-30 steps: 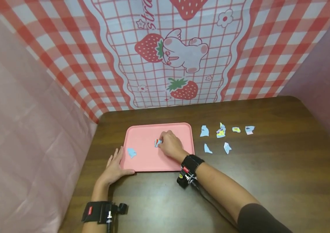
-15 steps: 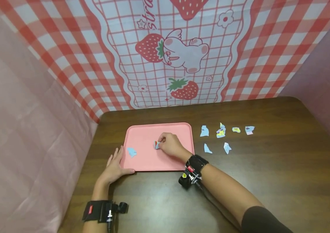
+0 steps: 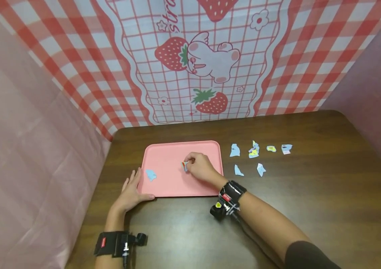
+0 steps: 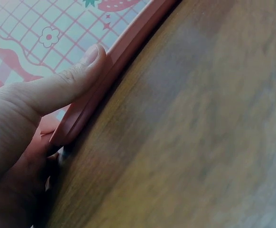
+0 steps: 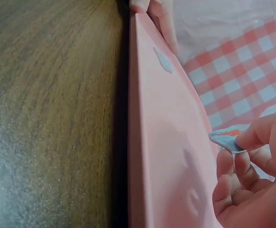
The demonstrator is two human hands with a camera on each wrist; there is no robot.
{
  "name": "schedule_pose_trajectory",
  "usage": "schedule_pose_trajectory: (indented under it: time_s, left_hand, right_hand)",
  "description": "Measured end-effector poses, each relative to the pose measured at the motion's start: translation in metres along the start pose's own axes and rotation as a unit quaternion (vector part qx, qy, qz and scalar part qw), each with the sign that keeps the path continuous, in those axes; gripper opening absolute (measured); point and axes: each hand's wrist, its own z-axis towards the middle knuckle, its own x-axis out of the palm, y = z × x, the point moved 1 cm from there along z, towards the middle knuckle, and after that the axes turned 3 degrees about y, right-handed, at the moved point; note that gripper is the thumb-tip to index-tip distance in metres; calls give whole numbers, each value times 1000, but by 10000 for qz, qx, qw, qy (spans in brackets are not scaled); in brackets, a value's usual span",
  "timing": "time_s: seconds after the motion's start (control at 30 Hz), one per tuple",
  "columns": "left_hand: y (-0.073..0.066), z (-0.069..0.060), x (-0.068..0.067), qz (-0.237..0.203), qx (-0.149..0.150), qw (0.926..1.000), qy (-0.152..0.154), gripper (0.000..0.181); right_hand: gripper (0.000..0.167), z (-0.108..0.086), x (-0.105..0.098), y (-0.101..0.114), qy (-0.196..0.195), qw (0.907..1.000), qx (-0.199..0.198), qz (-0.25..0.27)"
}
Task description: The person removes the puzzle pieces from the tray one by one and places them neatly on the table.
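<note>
In the head view my right hand (image 3: pixel 201 167) is over the pink tray (image 3: pixel 163 188), pinching a small torn piece of paper (image 3: pixel 185 165) printed light blue and orange-red. The right wrist view shows this paper piece (image 5: pixel 227 138) between thumb and fingertips, held above the tray floor. My left hand (image 3: pixel 131 192) rests at the tray's near left corner, with straight fingers along the left side and the thumb on the front rim. The left wrist view shows the thumb of that left hand (image 4: pixel 57 90) against the rim. A light-blue paper scrap (image 3: pixel 151 175) lies inside the tray near its left side.
Right of the tray, several torn paper pieces lie on the brown wooden table (image 3: pixel 311 194) in two rows, among them a blue and yellow piece (image 3: pixel 253 150) and a small yellow one (image 3: pixel 271 148). A strawberry-print checked cloth (image 3: pixel 207 74) hangs behind the table.
My right hand has drawn slightly right with the pinched paper piece, which has turned a little. The left hand and the scrap by it keep their places.
</note>
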Motion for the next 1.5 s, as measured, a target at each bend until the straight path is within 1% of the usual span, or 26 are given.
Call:
schedule_pose_trajectory:
  time_s: [0.23, 0.43, 0.6, 0.73, 0.83, 0.93, 1.17, 1.23, 1.33, 1.5]
  left_hand:
    - [-1, 0, -1, -34, 6, 10000, 45, 124]
    - [0, 0, -2, -97, -39, 9999, 17, 126]
    - [1, 1, -2, -90, -35, 10000, 14, 127]
    - [-1, 1, -3, -42, -18, 10000, 37, 126]
    - [-2, 2, -3, -30, -20, 10000, 36, 125]
    - [-2, 2, -2, -12, -11, 10000, 31, 125]
    - [-2, 1, -2, -17, -27, 10000, 43, 124]
    - [-2, 1, -2, -32, -21, 10000, 27, 125]
    - [-2, 1, -2, -59, -23, 10000, 28, 125]
    - [1, 1, -1, -22, -63, 10000, 53, 125]
  right_hand:
    - [12, -7, -8, 2, -123, 9997, 164, 108]
    - [12, -11, -15, 1, -214, 9995, 140, 166]
    - [14, -16, -23, -4, -254, 9993, 175, 224]
    - [14, -21, -32, -10, -320, 9990, 92, 300]
    - [14, -25, -40, -14, -368, 9987, 143, 322]
    - [15, -30, -46, -20, -463, 9983, 186, 291]
    - [16, -44, -62, -29, -698, 9967, 71, 405]
    - [15, -48, -67, -33, -762, 9964, 67, 370]
    - [15, -53, -75, -39, -871, 9960, 92, 183]
    - [16, -63, -90, -49, -1002, 9945, 273, -108]
